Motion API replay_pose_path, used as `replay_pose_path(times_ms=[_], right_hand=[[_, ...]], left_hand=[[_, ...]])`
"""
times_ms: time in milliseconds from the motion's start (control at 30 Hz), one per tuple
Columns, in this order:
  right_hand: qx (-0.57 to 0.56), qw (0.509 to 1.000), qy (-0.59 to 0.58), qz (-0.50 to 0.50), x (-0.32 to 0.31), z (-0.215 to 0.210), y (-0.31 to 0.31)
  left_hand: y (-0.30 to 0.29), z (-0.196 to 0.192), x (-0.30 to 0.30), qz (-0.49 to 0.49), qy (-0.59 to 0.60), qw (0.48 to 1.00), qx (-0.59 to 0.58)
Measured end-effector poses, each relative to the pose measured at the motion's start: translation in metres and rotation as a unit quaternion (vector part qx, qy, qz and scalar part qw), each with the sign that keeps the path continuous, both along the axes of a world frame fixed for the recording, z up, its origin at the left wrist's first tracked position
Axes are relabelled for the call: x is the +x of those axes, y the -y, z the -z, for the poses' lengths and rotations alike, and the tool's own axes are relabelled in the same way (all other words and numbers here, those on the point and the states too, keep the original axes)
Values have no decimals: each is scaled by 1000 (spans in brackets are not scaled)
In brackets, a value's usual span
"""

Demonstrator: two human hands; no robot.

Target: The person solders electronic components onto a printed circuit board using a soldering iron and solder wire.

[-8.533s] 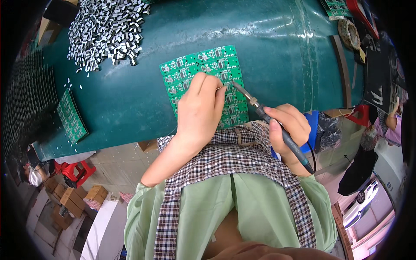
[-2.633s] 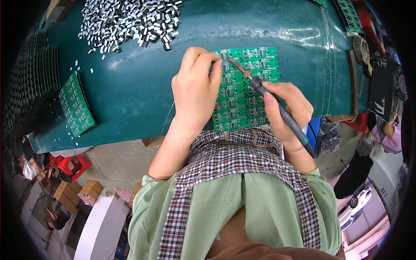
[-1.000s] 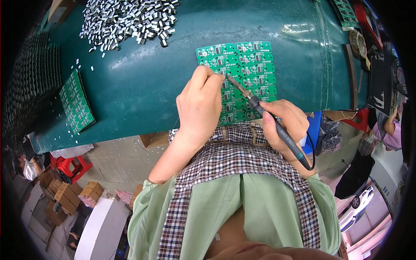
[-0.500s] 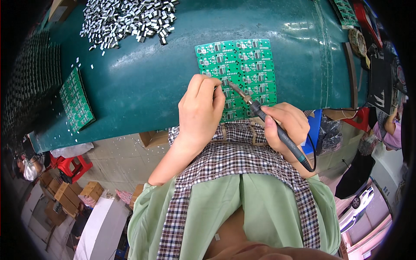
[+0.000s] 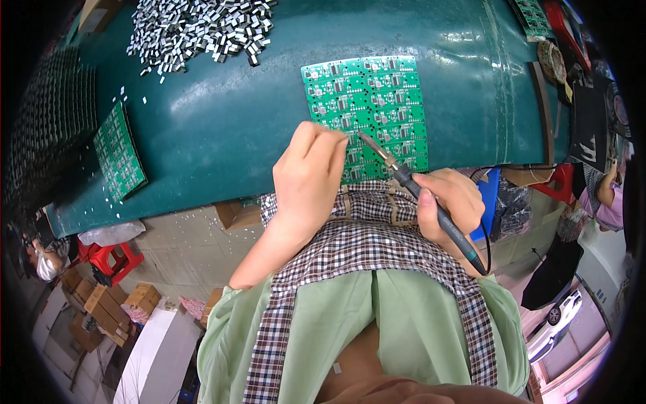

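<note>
A panel of green circuit boards, with rows of small chips, lies on the table edge in front of me. My right hand grips a soldering iron by its dark handle, and the metal tip points at the middle of the panel. Whether the tip touches the board I cannot tell. Over the panel's left side, my left hand is closed in a pinch, fingertips close to the iron's tip. What those fingers hold, if anything, is too small to make out.
A heap of small black-and-white parts lies on the green table at the far left. Another green board panel leans beside dark stacked trays. More boards sit at the far right. The iron's cord hangs by my right wrist.
The panel has shifted slightly away from me. My left hand has drawn back a little toward me, and the iron with my right hand has moved slightly right and nearer.
</note>
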State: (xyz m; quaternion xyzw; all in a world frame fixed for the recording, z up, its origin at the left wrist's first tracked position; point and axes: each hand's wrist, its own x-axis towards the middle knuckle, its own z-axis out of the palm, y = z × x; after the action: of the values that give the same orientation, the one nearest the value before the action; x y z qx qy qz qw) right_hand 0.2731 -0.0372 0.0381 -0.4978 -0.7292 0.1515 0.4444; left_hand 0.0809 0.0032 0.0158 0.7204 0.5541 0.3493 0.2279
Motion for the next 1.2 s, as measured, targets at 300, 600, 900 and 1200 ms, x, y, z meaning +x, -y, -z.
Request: replay_pose_path(times_ms=[300, 600, 900, 1200], right_hand=[[2, 1000, 1, -12, -1, 4, 4], [-9, 1000, 15, -25, -2, 5, 12], [24, 999, -20, -19, 5, 0, 26], [-12, 1000, 6, -26, 1, 5, 28]], left_hand=[[9, 2, 0, 10, 17, 999, -42], [9, 3, -2, 39, -8, 999, -3], [25, -3, -5, 18, 39, 998, -53], [29, 1, -4, 21, 20, 999, -42]])
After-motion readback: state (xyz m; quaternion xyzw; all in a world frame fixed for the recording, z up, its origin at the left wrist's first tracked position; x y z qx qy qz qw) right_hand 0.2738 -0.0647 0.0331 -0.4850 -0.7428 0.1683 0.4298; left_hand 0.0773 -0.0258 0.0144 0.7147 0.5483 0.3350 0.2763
